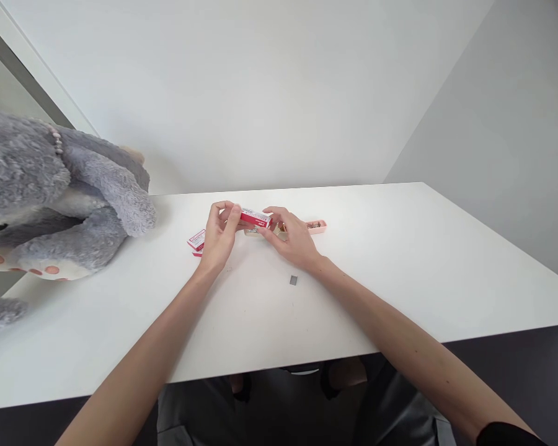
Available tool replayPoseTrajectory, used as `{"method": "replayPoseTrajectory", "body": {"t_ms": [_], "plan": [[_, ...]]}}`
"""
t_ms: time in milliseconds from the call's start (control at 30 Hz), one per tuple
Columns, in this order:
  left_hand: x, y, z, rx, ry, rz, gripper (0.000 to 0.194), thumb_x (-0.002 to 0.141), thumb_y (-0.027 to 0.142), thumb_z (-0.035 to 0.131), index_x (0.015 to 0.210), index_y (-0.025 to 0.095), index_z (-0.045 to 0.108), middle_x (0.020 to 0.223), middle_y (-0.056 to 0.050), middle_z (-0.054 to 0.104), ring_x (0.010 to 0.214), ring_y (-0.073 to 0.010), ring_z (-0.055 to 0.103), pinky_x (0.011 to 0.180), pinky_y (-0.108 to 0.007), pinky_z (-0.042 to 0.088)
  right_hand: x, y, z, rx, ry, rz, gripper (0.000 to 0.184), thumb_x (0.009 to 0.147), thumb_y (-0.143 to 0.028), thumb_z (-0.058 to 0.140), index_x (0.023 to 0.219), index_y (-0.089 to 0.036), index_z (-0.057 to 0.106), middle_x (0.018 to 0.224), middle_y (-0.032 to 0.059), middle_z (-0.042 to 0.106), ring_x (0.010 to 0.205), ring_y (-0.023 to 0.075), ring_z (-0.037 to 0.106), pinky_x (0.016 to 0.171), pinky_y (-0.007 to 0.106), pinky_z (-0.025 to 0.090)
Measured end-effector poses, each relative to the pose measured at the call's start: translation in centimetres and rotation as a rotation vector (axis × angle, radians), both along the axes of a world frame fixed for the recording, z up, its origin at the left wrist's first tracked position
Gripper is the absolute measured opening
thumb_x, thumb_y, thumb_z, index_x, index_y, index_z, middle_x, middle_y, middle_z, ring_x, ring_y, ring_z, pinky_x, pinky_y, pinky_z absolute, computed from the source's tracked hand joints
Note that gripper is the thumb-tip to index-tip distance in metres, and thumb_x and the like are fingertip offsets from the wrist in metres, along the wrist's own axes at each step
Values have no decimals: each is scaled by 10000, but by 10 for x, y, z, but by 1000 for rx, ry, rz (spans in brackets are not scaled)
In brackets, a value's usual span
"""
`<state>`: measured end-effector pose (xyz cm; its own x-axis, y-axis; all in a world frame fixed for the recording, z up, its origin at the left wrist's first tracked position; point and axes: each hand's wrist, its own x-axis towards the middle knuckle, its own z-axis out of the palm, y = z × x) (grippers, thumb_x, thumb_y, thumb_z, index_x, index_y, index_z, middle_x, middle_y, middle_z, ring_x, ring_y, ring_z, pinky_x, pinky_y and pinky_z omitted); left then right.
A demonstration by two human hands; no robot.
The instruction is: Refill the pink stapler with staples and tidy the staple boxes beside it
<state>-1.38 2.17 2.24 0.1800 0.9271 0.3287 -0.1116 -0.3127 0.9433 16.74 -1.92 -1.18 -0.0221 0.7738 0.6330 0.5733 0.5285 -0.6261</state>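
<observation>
A small red-and-white cardboard box is held above the table between my two hands. My left hand grips its left end, thumb on the near side. At the box's right end, the thumb and fingers of my right hand close around the corner. Another red-and-white box lies on the table left of my left hand, partly hidden by it. Behind my right hand sits a pink tray with small items I cannot make out. A little grey rectangular piece lies flat nearer to me.
The white table meets a wall at the back. A large grey plush toy sits at the left end of the table. A pale container shows partly beneath the held box. My legs are below the front edge.
</observation>
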Motion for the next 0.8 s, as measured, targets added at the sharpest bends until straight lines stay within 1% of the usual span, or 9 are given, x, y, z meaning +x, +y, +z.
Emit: {"method": "replayPoseTrajectory", "body": {"t_ms": [133,233,333,433,533,600,700,800], "plan": [[-1,-4,1,69,96,-43,418,939,648,656,1021,240,618,940,-28,720,786,-164,726,829,-341,598,1,1,0,52,-34,11,280,1069,-457,558,1285,-319,669,1037,37,766,918,230,679,908,400,529],[0,-9,3,153,211,-50,416,984,638,595,994,230,677,913,-36,695,750,-155,665,775,-319,560,0,2,1,62,-50,36,279,1072,-444,557,1289,-323,684,1063,36,779,905,233,687,911,402,533],[1,-12,6,175,222,-14,421,982,645,595,970,235,689,921,-37,685,719,-151,616,721,-310,527,0,1,2,31,-29,24,286,1062,-457,569,1285,-311,673,1045,36,776,880,230,691,879,388,535],[2,-12,7,164,186,60,453,963,673,607,896,229,670,894,-32,680,689,-147,594,699,-311,508,-1,1,2,4,-11,20,289,1056,-481,572,1259,-293,656,981,27,761,812,211,676,826,365,531],[2,-9,7,163,165,139,475,961,680,605,819,228,624,754,-6,619,641,-147,558,663,-311,478,0,1,1,17,0,37,285,1079,-481,513,1217,-270,647,986,37,763,835,207,682,799,348,521],[2,-8,6,162,163,172,486,961,682,604,786,228,589,700,7,583,609,-141,527,625,-306,456,-1,2,1,23,3,36,305,1093,-487,463,1155,-254,650,974,47,767,847,209,686,784,343,511],[1,-7,5,149,180,203,506,959,684,606,756,224,546,683,15,570,581,-124,499,580,-287,436,-1,3,1,-7,24,29,358,1096,-517,425,1060,-236,644,909,45,761,810,201,675,755,331,489],[0,-7,5,136,206,238,506,966,669,607,747,222,519,664,29,544,553,-107,475,546,-272,409,-2,2,2,-62,85,43,384,1087,-545,424,1002,-230,627,847,23,745,724,171,629,733,311,469]]}}
